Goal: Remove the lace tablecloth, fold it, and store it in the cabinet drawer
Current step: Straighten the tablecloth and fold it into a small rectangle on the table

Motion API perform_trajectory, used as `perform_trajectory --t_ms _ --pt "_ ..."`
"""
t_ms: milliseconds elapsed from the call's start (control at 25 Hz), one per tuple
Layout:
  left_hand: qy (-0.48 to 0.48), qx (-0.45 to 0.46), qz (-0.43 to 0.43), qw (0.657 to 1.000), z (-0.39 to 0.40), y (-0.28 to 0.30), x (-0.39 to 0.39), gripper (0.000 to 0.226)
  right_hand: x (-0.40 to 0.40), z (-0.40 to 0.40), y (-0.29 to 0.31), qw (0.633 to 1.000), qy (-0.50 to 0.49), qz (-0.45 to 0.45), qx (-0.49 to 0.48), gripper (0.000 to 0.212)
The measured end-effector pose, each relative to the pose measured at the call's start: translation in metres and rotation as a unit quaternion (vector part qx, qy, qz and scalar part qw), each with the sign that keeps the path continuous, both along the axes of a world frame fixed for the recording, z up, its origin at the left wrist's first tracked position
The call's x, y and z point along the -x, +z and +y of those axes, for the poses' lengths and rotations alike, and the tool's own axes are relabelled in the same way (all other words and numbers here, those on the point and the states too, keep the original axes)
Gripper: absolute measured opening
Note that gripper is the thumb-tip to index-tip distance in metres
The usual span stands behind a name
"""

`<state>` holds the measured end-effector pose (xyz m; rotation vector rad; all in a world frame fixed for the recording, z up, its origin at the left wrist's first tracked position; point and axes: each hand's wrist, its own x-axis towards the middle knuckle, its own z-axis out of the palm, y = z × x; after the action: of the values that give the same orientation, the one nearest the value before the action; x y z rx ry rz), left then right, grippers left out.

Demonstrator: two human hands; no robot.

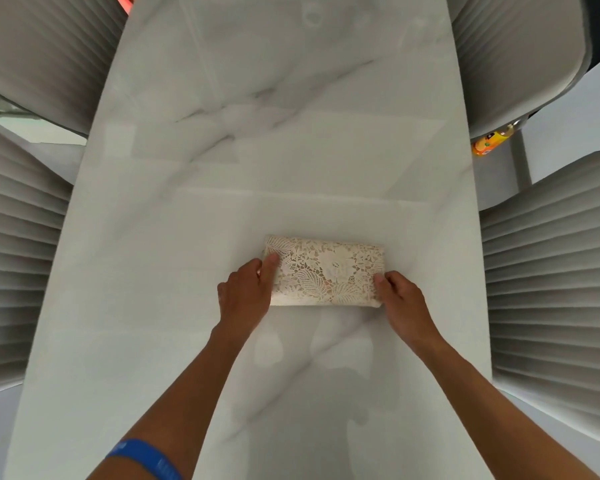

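The cream lace tablecloth (pixel 326 270) lies folded into a small flat rectangle on the white marble table (pixel 257 150), a little ahead of me. My left hand (pixel 246 292) grips its left end, thumb on top and fingers curled at the edge. At the right end my right hand (pixel 400 303) does the same, thumb pressed on the lace. The cloth rests flat on the tabletop. No cabinet or drawer is in view.
Grey ribbed upholstered chairs stand close along both sides: two on the left (pixel 14 258) and two on the right (pixel 551 271). An orange bottle (pixel 489 142) shows past the right table edge. A blue band (pixel 146 457) circles my left forearm.
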<state>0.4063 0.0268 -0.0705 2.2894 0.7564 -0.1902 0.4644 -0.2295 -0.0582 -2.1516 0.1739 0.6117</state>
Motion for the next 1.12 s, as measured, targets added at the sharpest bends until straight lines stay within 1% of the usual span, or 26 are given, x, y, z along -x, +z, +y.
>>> perform_trajectory --t_ms 80,120,160,200,240,280,320,360,440,480,520,560,600,640,680,720,760,800,840,880,920,960,1000,1040,1080,1120 --pt "-0.015 0.021 0.024 0.999 0.002 -0.004 0.002 0.058 -0.006 0.008 0.004 0.999 -0.010 0.006 0.036 0.032" --pt "-0.023 0.026 0.027 0.999 0.002 -0.005 0.005 0.054 -0.008 0.013 0.008 0.998 -0.017 0.002 0.066 0.028" --pt "-0.027 0.019 0.024 0.999 0.002 -0.006 0.007 0.052 -0.008 0.019 0.013 0.990 -0.014 -0.036 0.133 0.022" --pt "-0.025 0.006 0.018 0.999 0.002 -0.007 0.009 0.050 -0.006 0.028 0.015 0.968 0.017 -0.131 0.215 0.019" --pt "-0.021 -0.006 0.010 1.000 0.001 -0.008 0.011 0.049 -0.002 0.040 0.014 0.928 0.079 -0.238 0.274 0.027" --pt "-0.017 -0.015 0.004 1.000 0.000 -0.007 0.010 0.048 0.004 0.055 0.011 0.889 0.161 -0.322 0.283 0.038" --pt "-0.017 -0.020 0.002 1.000 -0.003 -0.007 0.010 0.046 0.008 0.070 0.006 0.858 0.241 -0.360 0.275 0.047" --pt "-0.016 -0.021 -0.004 1.000 -0.006 -0.008 0.012 0.044 0.009 0.083 0.000 0.841 0.308 -0.354 0.269 0.053" --pt "0.026 -0.020 -0.025 0.999 -0.013 -0.005 0.019 0.035 0.006 0.099 -0.015 0.835 0.369 -0.283 0.294 0.059" --pt "0.081 -0.009 -0.035 0.996 -0.018 -0.003 0.025 0.030 0.004 0.102 -0.023 0.838 0.374 -0.253 0.307 0.060" --pt "0.160 0.015 -0.035 0.986 -0.027 0.002 0.032 0.030 0.003 0.103 -0.029 0.840 0.373 -0.241 0.313 0.061" --pt "0.255 0.055 -0.018 0.965 -0.039 0.008 0.041 0.034 0.004 0.101 -0.031 0.842 0.374 -0.232 0.312 0.062" --pt "0.349 0.131 0.012 0.928 -0.053 0.016 0.046 0.038 0.002 0.100 -0.032 0.843 0.377 -0.224 0.310 0.062" --pt "0.427 0.245 0.037 0.870 -0.069 0.021 0.050 0.038 0.000 0.099 -0.031 0.846 0.382 -0.217 0.301 0.062" --pt "0.468 0.363 0.045 0.805 -0.082 0.025 0.050 0.036 -0.005 0.097 -0.027 0.850 0.390 -0.201 0.292 0.063" --pt "0.469 0.444 0.040 0.763 -0.092 0.028 0.046 0.034 -0.012 0.095 -0.024 0.850 0.399 -0.186 0.289 0.064" --pt "0.454 0.489 0.023 0.745 -0.097 0.030 0.037 0.032 -0.018 0.093 -0.020 0.849 0.401 -0.178 0.294 0.064" --pt "0.448 0.514 0.000 0.732 -0.100 0.031 0.026 0.033 -0.022 0.092 -0.015 0.849 0.392 -0.176 0.308 0.064" --pt "0.449 0.527 -0.024 0.721 -0.101 0.033 0.017 0.035 -0.022 0.091 -0.008 0.859 0.367 -0.164 0.318 0.063" --pt "0.441 0.534 -0.039 0.720 -0.101 0.039 0.011 0.037 -0.018 0.088 0.001 0.880 0.333 -0.131 0.312 0.063" --pt "0.419 0.519 -0.044 0.744 -0.097 0.043 0.009 0.037 -0.008 0.083 0.010 0.906 0.298 -0.086 0.290 0.063" --pt "0.378 0.476 -0.043 0.793 -0.091 0.052 0.012 0.034 0.008 0.076 0.022 0.935 0.251 -0.028 0.250 0.064" --pt "0.319 0.432 -0.034 0.843 -0.084 0.063 0.020 0.031 0.026 0.069 0.037 0.958 0.200 0.009 0.207 0.065" --pt "0.267 0.404 -0.034 0.874 -0.078 0.071 0.028 0.028 0.044 0.063 0.051 0.969 0.166 0.003 0.183 0.064" --pt "0.227 0.398 -0.037 0.888 -0.072 0.080 0.037 0.027 0.060 0.059 0.061 0.971 0.154 -0.041 0.177 0.063" --pt "0.199 0.406 -0.040 0.891 -0.067 0.093 0.045 0.026 0.072 0.058 0.073 0.966 0.162 -0.104 0.170 0.062"
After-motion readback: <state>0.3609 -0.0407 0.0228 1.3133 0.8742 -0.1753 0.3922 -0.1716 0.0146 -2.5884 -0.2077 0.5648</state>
